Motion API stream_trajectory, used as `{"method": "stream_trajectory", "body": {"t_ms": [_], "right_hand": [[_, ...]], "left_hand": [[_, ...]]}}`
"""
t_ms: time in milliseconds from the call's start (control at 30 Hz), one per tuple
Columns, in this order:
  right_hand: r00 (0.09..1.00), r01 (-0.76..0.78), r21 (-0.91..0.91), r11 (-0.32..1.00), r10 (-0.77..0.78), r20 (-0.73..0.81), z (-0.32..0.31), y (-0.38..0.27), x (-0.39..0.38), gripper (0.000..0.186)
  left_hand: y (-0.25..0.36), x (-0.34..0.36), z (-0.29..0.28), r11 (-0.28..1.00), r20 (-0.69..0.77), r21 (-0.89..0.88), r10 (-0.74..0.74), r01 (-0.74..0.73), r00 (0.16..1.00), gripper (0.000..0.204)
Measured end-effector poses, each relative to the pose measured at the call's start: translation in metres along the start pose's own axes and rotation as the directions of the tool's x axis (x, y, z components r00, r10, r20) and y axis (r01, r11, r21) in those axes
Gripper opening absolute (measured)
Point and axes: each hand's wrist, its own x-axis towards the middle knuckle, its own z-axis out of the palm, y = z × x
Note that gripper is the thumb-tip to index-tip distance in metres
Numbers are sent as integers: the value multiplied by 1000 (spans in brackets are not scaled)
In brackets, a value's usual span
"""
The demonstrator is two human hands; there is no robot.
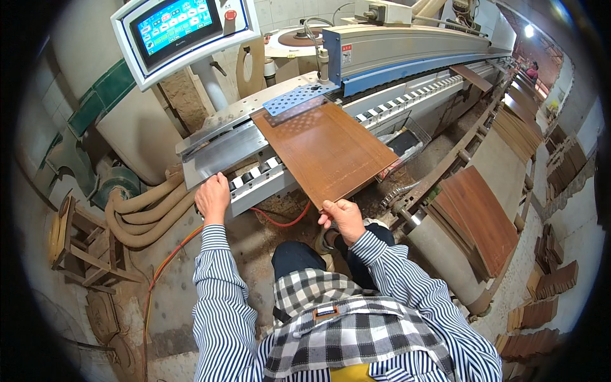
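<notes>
At the near edge of the brown wood-grain panel (324,149) our right hand (344,218) pinches the board's corner, thumb on top and fingers beneath, so the flat rectangular sheet lies level on the grey steel roller bed (258,178) with its far end under the perforated blue guide plate (298,99). Our left hand (212,198) rests flat with fingers loosely spread on the bed's metal edge, seemingly bracing us beside the machine, while similar smooth brown boards (480,219) lie stacked to our right.

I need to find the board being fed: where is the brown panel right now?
In the head view the brown panel lies mid-frame on the machine's roller bed, its near edge held by the right hand.
</notes>
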Motion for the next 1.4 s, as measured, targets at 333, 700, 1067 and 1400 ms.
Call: {"method": "stream_trajectory", "body": {"t_ms": [333, 700, 1067, 1400], "right_hand": [[966, 126, -51, 991, -134, -220, -54, -23, 20, 29], [813, 139, 227, 964, 20, -582, -211, -1, -102, 36], [136, 325, 74, 943, 31, -990, -331, -29, -295, 48], [606, 230, 175, 957, 0, -796, -311, -6, -325, 27]], "left_hand": [[5, 1, 0, 1000, 41, 4, -26, 26, 999, 42], [3, 3, 2, 998, 98, 59, 4, -10, 995, 48], [-5, 5, 9, 998, 65, 48, 40, -43, 997, 47], [-9, 6, 14, 998, 60, 42, 43, -46, 997, 46]]}}
